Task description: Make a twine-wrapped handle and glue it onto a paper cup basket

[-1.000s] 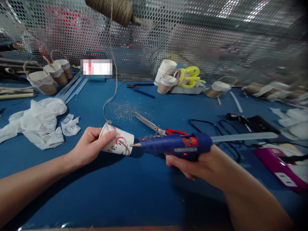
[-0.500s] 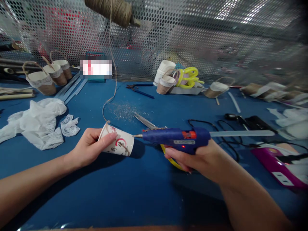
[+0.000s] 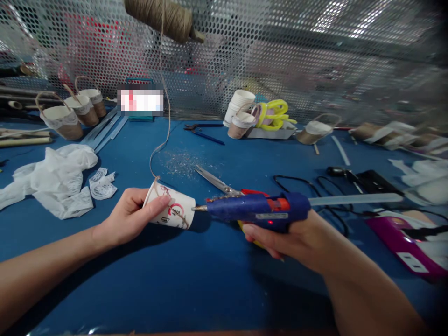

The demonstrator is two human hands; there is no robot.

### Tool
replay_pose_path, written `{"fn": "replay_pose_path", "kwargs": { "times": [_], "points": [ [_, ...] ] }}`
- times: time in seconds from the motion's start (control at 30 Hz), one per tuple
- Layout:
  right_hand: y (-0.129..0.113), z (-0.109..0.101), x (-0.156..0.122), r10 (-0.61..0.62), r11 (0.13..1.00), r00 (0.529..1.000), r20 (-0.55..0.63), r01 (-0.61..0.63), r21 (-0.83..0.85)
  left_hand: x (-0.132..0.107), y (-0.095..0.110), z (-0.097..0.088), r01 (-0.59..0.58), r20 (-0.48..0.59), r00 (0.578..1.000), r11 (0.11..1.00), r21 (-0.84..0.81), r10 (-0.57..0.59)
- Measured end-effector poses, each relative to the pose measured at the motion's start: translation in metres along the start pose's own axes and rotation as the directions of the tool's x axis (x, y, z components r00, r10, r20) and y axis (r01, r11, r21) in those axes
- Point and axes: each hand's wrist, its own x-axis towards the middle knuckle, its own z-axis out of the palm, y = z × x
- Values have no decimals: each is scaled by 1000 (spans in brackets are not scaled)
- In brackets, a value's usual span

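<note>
My left hand (image 3: 131,215) is closed round a white paper cup (image 3: 171,211) lying on its side, thumb on top pinning brown twine (image 3: 164,121) to it. The twine runs up from the cup to a spool (image 3: 159,16) hanging at the top. My right hand (image 3: 290,240) grips a blue hot glue gun (image 3: 257,210) with a clear glue stick (image 3: 353,199) in its rear. The metal nozzle touches the cup's bottom edge.
Scissors with red handles (image 3: 224,184) lie behind the gun on the blue table (image 3: 196,280). White lace scraps (image 3: 56,179) lie at left. Twine-wrapped cups (image 3: 66,121) stand at back left and more cups (image 3: 241,116) at back centre. Black cables (image 3: 315,186) and a purple object (image 3: 406,242) are on the right.
The glue gun's tip drew slightly away from the cup, then came back down against its bottom edge. My left hand and the cup stayed put.
</note>
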Motion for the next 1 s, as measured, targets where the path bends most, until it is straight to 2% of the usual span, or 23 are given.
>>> {"fn": "replay_pose_path", "kwargs": {
  "times": [0.23, 0.5, 0.7, 0.87, 1.0],
  "points": [
    [1, 0, -2, -17, 1000, 1000, 3, 17, 4, 0, 3, 2, -9, -6, 1000, 1000, 8, 9],
    [8, 2, -1, -57, 998, 998, -27, 56, -18, 1, -4, 1, -74, 12, 997, 997, -20, 74],
    [3, 2, -2, -48, 999, 998, -33, 48, -4, 1, -3, 1, -92, 46, 995, 995, -41, 94],
    [1, 2, -2, -24, 999, 1000, 3, 24, -21, 0, -4, 1, -87, 20, 996, 996, -32, 88],
    [0, 2, 2, -48, 998, 999, -20, 49, 29, 0, -4, 1, -111, 15, 994, 994, -6, 111]
  ]
}}
